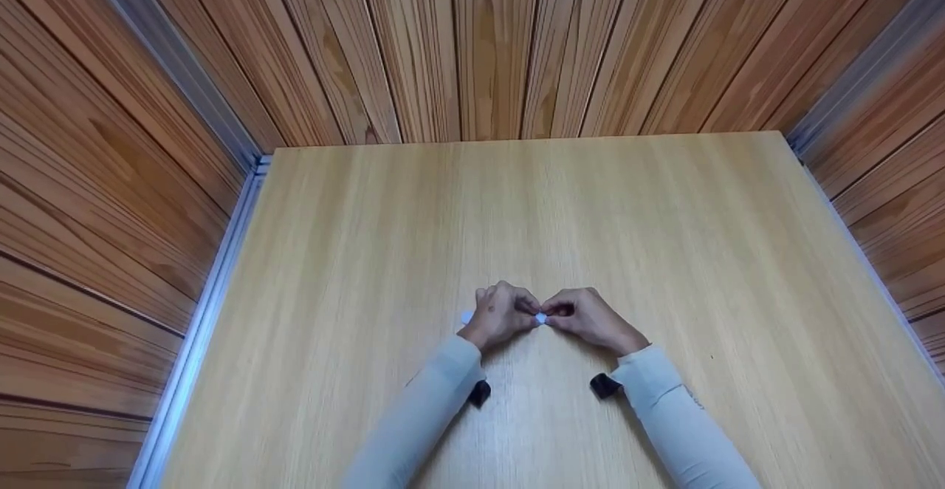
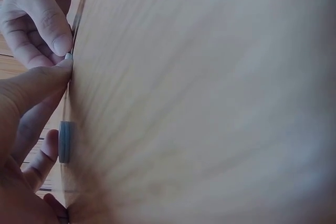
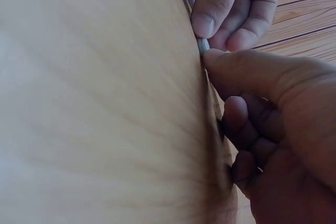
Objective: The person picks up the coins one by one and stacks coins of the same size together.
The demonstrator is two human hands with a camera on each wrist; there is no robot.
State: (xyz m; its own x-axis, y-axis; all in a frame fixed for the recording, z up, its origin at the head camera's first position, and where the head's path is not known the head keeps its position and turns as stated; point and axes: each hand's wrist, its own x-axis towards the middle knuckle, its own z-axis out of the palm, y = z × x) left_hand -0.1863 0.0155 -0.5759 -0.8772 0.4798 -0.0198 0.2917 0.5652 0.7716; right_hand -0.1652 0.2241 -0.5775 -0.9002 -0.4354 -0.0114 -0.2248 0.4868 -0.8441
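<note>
Between the fingertips of both hands is a small pale piece [image 1: 541, 317], close to the tabletop. My left hand [image 1: 502, 312] pinches it from the left, and my right hand [image 1: 590, 317] pinches it from the right, thumb and fingers together. In the left wrist view only a tip of the pale piece [image 2: 68, 56] shows between the thumbs. The right wrist view shows more of the pale piece [image 3: 203, 45]; its exact kind is unclear. Beside the left hand lies a flat blue-grey disc [image 2: 64, 141], seen edge-on, near a finger; from above it appears as a whitish spot.
The light wooden table [image 1: 517, 216] stretches around the hands. Wood-plank walls [image 1: 495, 46] stand behind it and at both sides, with a metal rail [image 1: 199, 326] along the left edge. Dark wrist cameras [image 1: 605, 385] sit under the sleeves.
</note>
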